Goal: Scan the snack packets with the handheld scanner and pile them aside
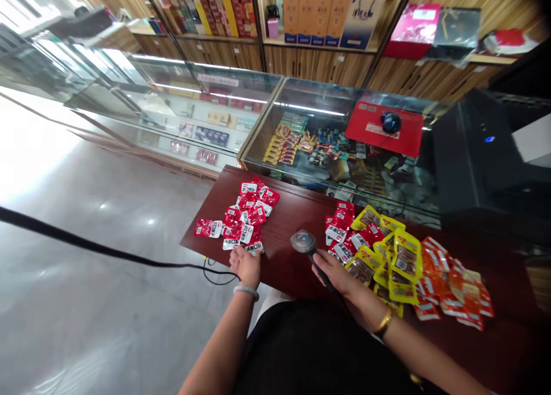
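My right hand (334,273) grips the handle of a dark barcode scanner (303,243), its head raised above the dark red table (293,211). My left hand (246,264) rests at the table's near edge, fingers on a red snack packet (253,247) at the front of a pile of red packets (247,214). To the right of the scanner lies a second heap with red packets (342,234), yellow packets (396,257) and orange packets (451,286).
A black cable (107,248) runs across the grey floor to the table's near edge. Behind the table stand glass display counters (267,105), one bearing a red mat (383,130) with a dark round device. A black box (477,148) stands at right. Wooden shelves with boxes line the back.
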Motion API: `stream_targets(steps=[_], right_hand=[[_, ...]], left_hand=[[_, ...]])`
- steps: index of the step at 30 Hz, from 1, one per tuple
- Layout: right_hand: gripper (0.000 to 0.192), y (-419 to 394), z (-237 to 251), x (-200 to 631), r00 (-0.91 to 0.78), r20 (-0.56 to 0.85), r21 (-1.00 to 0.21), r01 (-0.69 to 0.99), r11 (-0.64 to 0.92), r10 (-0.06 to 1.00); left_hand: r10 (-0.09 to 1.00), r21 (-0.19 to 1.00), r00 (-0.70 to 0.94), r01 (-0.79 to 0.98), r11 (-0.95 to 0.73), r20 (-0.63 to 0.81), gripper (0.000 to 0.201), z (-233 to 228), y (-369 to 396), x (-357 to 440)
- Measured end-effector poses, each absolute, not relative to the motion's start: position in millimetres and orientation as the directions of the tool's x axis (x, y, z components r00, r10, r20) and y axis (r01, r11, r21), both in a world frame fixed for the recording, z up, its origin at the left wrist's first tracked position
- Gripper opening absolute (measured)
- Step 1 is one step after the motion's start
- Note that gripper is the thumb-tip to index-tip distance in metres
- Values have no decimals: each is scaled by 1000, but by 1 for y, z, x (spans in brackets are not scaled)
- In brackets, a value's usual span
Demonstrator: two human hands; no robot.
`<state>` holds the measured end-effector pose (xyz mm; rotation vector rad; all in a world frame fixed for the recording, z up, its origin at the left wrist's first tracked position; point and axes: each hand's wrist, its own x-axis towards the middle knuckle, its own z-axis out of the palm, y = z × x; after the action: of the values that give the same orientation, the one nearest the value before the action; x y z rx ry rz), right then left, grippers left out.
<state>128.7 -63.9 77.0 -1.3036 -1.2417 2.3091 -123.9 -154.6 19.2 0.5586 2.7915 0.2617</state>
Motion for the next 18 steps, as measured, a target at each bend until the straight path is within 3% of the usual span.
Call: stream_targets(steps=[3,7,12,18], right_hand=[[54,-65,78,129,-578,-616,-750,222,-623,535],[54,-65,76,136,-568,-623,-744,216,-632,538],[54,-58,81,145,-562,-594,-768,182,-614,576],[56,-48,89,155,-523,-562,-791,113,-602,641]], left_hand=[[465,280,-835,390,877,-295,49,20,-153,-122],[615,568,-662,332,753,-428,19,15,-150,-107],[736,805,-493,112,582,-464,18,5,-129,-71],[811,859,-391,87,504,-436,22,14,-96,-42]])
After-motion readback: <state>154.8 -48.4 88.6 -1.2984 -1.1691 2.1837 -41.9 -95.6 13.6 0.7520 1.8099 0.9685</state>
